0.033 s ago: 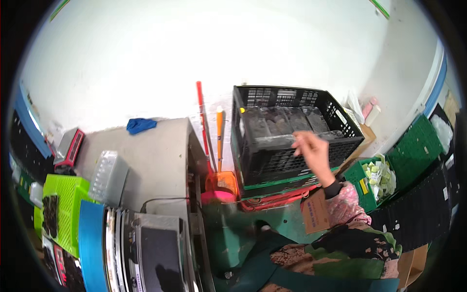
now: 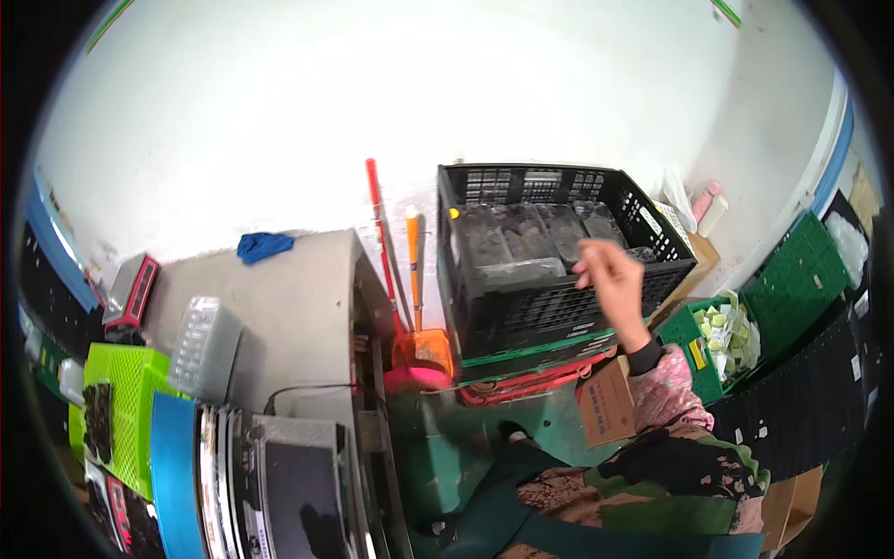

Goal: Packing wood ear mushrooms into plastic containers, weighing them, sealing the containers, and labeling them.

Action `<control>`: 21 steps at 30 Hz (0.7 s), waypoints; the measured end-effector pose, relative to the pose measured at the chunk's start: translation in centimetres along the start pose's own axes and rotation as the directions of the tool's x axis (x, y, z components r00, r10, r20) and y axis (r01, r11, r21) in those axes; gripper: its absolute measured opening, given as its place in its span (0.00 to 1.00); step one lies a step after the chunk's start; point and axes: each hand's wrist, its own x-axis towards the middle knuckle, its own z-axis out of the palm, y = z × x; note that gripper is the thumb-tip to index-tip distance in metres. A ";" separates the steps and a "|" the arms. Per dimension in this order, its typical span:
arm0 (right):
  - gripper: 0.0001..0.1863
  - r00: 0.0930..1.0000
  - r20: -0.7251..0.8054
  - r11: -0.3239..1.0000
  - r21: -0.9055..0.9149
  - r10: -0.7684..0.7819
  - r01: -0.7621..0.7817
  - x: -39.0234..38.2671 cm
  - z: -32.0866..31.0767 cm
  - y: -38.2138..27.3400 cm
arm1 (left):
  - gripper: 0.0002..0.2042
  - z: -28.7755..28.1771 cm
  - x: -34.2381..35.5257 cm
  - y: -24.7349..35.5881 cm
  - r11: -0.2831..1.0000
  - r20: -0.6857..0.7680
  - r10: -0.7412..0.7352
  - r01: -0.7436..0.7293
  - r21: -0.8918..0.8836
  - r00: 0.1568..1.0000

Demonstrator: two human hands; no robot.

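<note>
"Black crate [image 2: 526,312] by the right hand [image 2: 613,278]: why raised?"

"One crate on one green crate [image 2: 494,359], above one red dolly [image 2: 507,389], probably for easier reach."

"And the clear-lidded plastic boxes [image 2: 521,270] inside it?"

"Five at least, packed close, likely against sliding; the hand may hide more."

"Gripping one?"

"Fingers half curled over the near rim; blurred, so I can't tell if they hold anything. Left hand's out of view."
</note>
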 end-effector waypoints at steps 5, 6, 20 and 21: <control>0.13 0.892 -0.447 0.996 0.086 0.060 -0.023 7.4 -13.8 8.9 | 0.15 4.1 -5.9 7.9 0.849 0.114 0.092 -0.018 -0.528 0.989; 0.14 0.857 -0.512 0.998 0.026 0.062 -0.057 9.7 -17.6 12.5 | 0.14 5.4 -7.5 11.0 0.805 0.127 0.035 0.047 -0.592 0.991; 0.20 0.753 -0.428 0.490 -0.577 0.499 -0.653 13.4 -38.1 49.7 | 0.13 15.8 -23.1 32.2 0.705 0.496 0.541 -0.046 -0.707 0.679; 0.21 0.802 -0.351 0.496 -0.645 0.483 -0.581 13.6 -38.0 50.4 | 0.13 16.5 -23.4 32.3 0.666 0.445 0.627 -0.143 -0.732 0.640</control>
